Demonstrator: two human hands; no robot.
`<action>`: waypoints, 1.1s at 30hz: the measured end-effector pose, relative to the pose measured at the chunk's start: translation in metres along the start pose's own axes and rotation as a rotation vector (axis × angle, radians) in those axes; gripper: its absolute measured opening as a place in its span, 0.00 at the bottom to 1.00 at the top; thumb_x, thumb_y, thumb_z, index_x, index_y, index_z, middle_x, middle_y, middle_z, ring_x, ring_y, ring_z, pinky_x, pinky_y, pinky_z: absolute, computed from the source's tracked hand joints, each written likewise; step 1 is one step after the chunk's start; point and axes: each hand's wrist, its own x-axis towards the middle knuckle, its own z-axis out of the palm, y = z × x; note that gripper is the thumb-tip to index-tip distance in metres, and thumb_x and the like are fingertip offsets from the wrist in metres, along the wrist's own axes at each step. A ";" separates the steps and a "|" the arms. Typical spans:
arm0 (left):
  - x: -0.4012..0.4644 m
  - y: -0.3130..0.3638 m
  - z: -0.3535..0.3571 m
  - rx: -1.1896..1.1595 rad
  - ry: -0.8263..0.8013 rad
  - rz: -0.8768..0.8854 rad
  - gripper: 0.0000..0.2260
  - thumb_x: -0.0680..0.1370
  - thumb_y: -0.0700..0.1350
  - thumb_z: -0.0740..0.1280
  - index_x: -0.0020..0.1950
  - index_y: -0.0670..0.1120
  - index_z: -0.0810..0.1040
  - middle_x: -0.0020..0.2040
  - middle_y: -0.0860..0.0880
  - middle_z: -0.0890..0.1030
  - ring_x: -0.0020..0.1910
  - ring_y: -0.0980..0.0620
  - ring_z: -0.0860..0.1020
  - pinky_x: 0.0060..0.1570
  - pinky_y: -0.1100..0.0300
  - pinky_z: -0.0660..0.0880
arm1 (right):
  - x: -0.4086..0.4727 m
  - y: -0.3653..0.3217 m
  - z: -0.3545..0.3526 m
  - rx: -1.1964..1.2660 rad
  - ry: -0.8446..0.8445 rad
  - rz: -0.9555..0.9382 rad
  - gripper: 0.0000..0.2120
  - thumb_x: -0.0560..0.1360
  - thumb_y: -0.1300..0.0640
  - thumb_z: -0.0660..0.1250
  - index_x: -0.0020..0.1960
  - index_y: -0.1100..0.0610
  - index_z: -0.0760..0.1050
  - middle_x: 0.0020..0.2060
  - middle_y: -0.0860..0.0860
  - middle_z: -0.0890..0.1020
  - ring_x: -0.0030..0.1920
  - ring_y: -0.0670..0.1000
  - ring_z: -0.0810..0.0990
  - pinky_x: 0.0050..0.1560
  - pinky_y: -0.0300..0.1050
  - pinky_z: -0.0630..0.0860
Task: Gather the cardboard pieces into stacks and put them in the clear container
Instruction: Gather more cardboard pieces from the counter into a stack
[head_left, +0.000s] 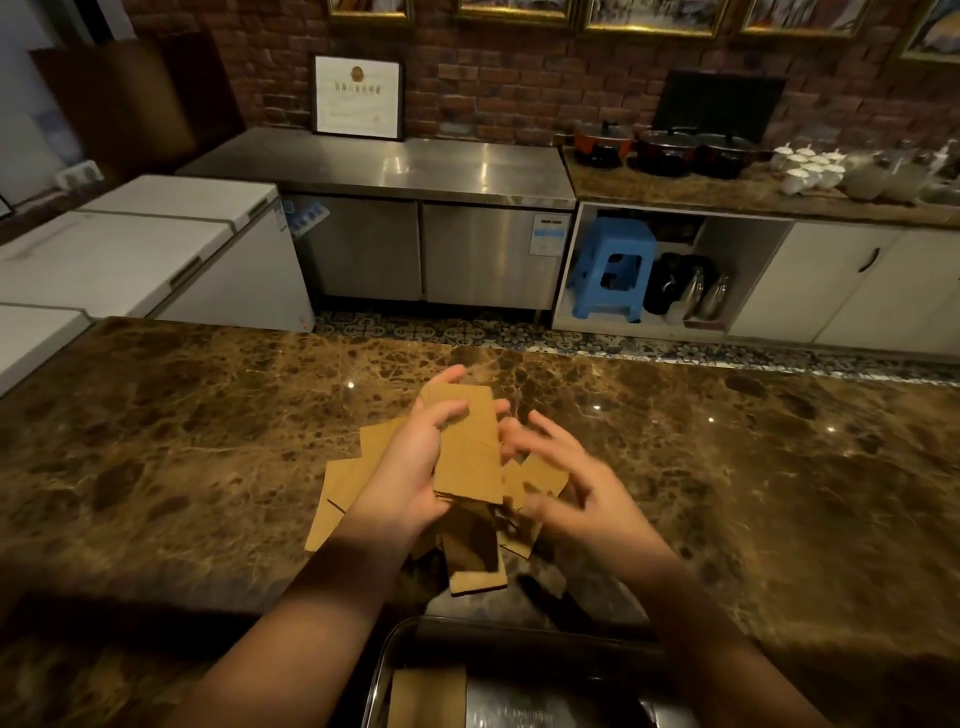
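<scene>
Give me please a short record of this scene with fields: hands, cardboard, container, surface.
left hand: grips a stack of cardboard pieces
right hand: blurred, fingers spread beside the stack, holding nothing visible
loose cardboard pieces: scattered on the counter under the hands
clear container: near edge, one cardboard piece inside
marble counter: brown, glossy

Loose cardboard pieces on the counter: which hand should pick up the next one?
Probably the right hand: its fingers are free, hovering above the loose cardboard pieces. The left hand already grips the stack.
</scene>
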 end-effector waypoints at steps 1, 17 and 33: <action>0.005 0.001 -0.007 -0.011 0.075 -0.006 0.14 0.81 0.44 0.62 0.67 0.54 0.74 0.56 0.38 0.83 0.45 0.42 0.84 0.45 0.47 0.80 | 0.004 0.004 -0.003 0.086 0.126 0.082 0.22 0.78 0.60 0.68 0.67 0.41 0.74 0.70 0.40 0.73 0.72 0.41 0.68 0.62 0.34 0.70; 0.035 -0.020 -0.051 0.256 0.339 -0.223 0.12 0.82 0.42 0.59 0.64 0.50 0.73 0.53 0.39 0.79 0.45 0.40 0.81 0.40 0.49 0.76 | 0.083 0.046 0.034 0.024 0.084 0.904 0.10 0.75 0.57 0.72 0.55 0.57 0.79 0.48 0.55 0.84 0.48 0.55 0.81 0.45 0.51 0.80; -0.010 -0.005 0.007 0.159 0.106 0.129 0.09 0.79 0.48 0.67 0.59 0.53 0.78 0.54 0.42 0.82 0.46 0.43 0.81 0.37 0.52 0.77 | 0.008 -0.003 -0.053 0.624 0.324 0.525 0.10 0.78 0.64 0.67 0.58 0.60 0.80 0.49 0.60 0.87 0.48 0.58 0.87 0.48 0.53 0.84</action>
